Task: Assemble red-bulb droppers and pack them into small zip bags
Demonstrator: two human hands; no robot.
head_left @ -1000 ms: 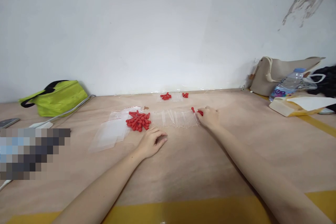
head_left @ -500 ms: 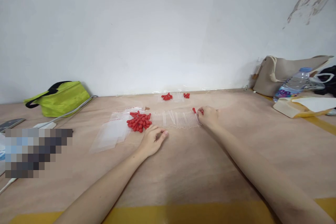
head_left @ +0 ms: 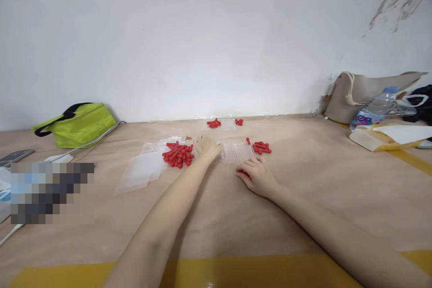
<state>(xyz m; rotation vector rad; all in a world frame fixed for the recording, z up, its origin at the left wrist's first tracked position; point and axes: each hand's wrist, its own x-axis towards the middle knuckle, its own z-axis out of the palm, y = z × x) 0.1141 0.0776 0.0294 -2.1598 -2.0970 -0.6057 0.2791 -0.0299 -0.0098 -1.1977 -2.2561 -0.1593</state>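
My right hand (head_left: 257, 176) is low over the paper-covered table, fingers closed around a red rubber bulb (head_left: 243, 173) that shows partly under them. Just beyond it lies a small group of red bulbs (head_left: 262, 147). My left hand (head_left: 207, 148) reaches over the left end of a row of thin clear tubes (head_left: 238, 152), thumb apart from the fingers; what its fingertips touch is hidden. A single red bulb (head_left: 248, 141) lies at the row's right end. Left of that hand, a larger heap of red bulbs (head_left: 178, 155) rests beside flat clear plastic bags (head_left: 143, 171).
Near the wall lies a clear bag (head_left: 228, 124) with more red bulbs. A lime-green pouch (head_left: 84, 126) and a cable stand at the left. On the right are a beige bag (head_left: 354, 94), a water bottle (head_left: 374, 110) and an open envelope (head_left: 371, 138). Yellow tape (head_left: 243, 270) runs along the front.
My left hand has moved up from beside the heap onto the tubes' left end. My right hand has come back toward me and left, uncovering the small group of bulbs.
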